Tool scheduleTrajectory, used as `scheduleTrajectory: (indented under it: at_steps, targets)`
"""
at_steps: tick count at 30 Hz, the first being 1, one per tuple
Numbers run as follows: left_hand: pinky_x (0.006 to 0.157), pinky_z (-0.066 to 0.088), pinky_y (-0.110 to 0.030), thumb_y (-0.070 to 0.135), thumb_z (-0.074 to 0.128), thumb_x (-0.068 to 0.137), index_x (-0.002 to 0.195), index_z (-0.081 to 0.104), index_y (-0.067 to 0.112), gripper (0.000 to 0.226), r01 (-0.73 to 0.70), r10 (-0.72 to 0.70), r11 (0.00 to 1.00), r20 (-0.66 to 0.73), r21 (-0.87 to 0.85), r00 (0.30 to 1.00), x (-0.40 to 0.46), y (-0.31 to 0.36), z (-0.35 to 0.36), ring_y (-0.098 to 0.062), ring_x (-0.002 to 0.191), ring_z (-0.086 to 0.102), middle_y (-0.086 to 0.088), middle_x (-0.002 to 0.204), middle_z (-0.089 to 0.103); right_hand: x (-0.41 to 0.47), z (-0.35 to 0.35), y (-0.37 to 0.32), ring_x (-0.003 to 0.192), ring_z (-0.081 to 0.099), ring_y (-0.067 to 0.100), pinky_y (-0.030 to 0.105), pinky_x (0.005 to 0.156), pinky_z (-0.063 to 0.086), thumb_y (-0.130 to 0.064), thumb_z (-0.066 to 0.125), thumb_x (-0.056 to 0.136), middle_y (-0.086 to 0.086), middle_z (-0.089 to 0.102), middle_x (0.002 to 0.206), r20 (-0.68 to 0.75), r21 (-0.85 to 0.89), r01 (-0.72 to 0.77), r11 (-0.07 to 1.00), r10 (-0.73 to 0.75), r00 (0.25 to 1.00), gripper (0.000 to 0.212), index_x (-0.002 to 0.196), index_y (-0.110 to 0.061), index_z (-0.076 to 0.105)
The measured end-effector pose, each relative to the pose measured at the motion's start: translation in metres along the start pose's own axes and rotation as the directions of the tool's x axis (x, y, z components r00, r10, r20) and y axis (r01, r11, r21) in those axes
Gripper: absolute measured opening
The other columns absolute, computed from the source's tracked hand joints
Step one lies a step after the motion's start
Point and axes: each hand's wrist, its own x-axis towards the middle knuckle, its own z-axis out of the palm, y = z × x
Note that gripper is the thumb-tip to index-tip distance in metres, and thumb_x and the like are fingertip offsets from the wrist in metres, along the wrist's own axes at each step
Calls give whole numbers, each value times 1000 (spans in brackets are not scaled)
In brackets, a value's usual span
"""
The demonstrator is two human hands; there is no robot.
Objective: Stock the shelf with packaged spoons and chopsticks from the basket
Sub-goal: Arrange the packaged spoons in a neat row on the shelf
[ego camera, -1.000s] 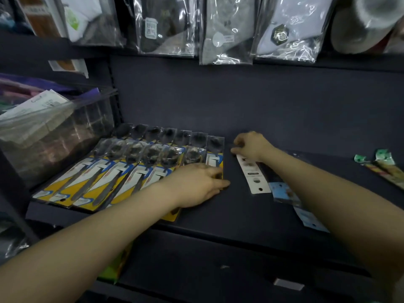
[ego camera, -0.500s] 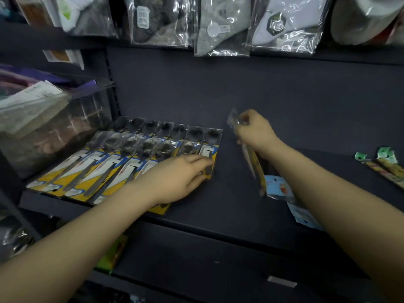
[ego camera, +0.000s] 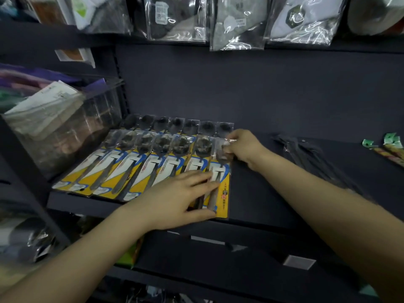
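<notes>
So half a second ago we had this spoon pack [ego camera: 220, 178] up in the air on edge in our right hand [ego camera: 244, 147], and now it's lying flat at the right end of the spoon row [ego camera: 140, 167], on the dark shelf [ego camera: 262, 193]. Right hand pinches its far, clear-plastic end, fingers curled on it. Left hand [ego camera: 175, 202] has slid over and lies flat on the near yellow end, fingers straight, pressing it down. Looks basically placed to us, just needs squaring up against the neighbour. A dark flat pack [ego camera: 310, 158], maybe chopsticks, lies to the right. We can't see the basket.
</notes>
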Motion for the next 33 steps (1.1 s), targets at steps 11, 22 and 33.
scheduleTrajectory:
  at_steps: [11, 22, 33]
  targets:
    - [104, -2, -8, 52, 29, 83, 144, 23, 29, 65, -87, 79, 993, -93, -81, 993, -4, -10, 9, -5, 143, 4, 11, 156, 16, -4, 3, 10, 113, 55, 23, 34, 99, 45, -7, 59, 87, 9, 59, 121, 37, -236, 165, 958, -161, 986, 42, 128, -11, 50]
    - [93, 46, -32, 54, 27, 80, 120, 54, 21, 58, -103, 54, 988, -359, -118, 932, 31, 11, -16, -16, 116, 52, 4, 126, 56, -28, -73, 16, 115, 51, 39, 44, 95, 45, -41, 54, 88, 21, 55, 124, -147, -755, 19, 655, -197, 969, 48, 120, -6, 53]
    - [91, 41, -22, 25, 56, 88, 125, 51, 13, 40, 112, -189, 838, -92, -535, 978, 136, 70, -17, -17, 111, 57, -3, 124, 61, -38, -98, 40, 114, 57, 32, 34, 83, 48, -10, 53, 89, 17, 56, 126, -150, -829, -158, 536, 59, 987, 32, 120, -1, 56]
